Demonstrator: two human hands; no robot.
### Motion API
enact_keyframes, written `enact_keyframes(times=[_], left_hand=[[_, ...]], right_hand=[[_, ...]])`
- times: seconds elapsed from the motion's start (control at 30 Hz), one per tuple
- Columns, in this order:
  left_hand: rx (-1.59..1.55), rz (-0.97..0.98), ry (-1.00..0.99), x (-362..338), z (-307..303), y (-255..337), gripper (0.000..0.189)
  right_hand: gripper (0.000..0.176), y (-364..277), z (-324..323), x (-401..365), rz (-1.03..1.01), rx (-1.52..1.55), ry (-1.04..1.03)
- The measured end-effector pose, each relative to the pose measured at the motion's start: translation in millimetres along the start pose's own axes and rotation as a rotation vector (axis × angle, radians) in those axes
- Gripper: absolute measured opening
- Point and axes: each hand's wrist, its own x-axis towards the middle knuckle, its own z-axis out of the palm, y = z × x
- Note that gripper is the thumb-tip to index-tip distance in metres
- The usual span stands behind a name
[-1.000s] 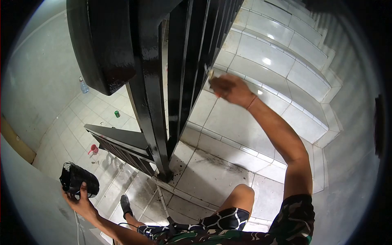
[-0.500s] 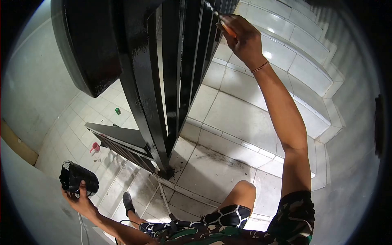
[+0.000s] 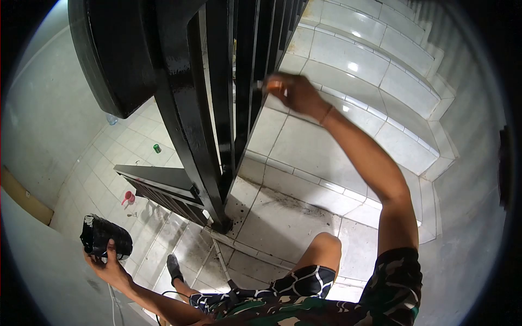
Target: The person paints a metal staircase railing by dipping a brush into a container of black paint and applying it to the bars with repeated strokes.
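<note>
My right hand (image 3: 298,93) is closed around the orange handle of a paintbrush (image 3: 275,86), smeared by motion, with its bristle end right at the bars of the railing. The black metal railing (image 3: 220,92) has a thick post and upright bars that shine as if wet. At the lower left, my left hand (image 3: 109,267) grips a black paint-coated can (image 3: 106,237), its thumb on the near side. The can is tilted, with its open mouth to the left and its inside hidden.
White tiled stairs (image 3: 348,103) climb on the right beside a grey wall (image 3: 473,163). A low black gate (image 3: 157,190) stands beyond the post's foot. On the lower floor are a pink dipper (image 3: 128,198), a green can (image 3: 157,148) and a clear bottle (image 3: 112,119).
My right hand has brought the paintbrush down along the railing bars, from near the top of the view. My left hand and the can have barely moved.
</note>
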Motion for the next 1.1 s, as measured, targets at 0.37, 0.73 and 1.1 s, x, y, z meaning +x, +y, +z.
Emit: enact_keyframes(times=[0.37, 0.73, 1.1], left_hand=[[-0.042, -0.053, 0.021, 0, -5, 6, 0.058], [-0.031, -0.035, 0.003, 1, -7, 1, 0.055], [-0.027, -0.049, 0.003, -1, -5, -2, 0.055]], right_hand=[[0.017, 9, -11, 30, 0.019, -0.051, 0.394], [0.020, 21, -40, 64, -0.032, -0.256, 0.601], [0.012, 5, -86, 95, -0.104, -0.150, 0.626]])
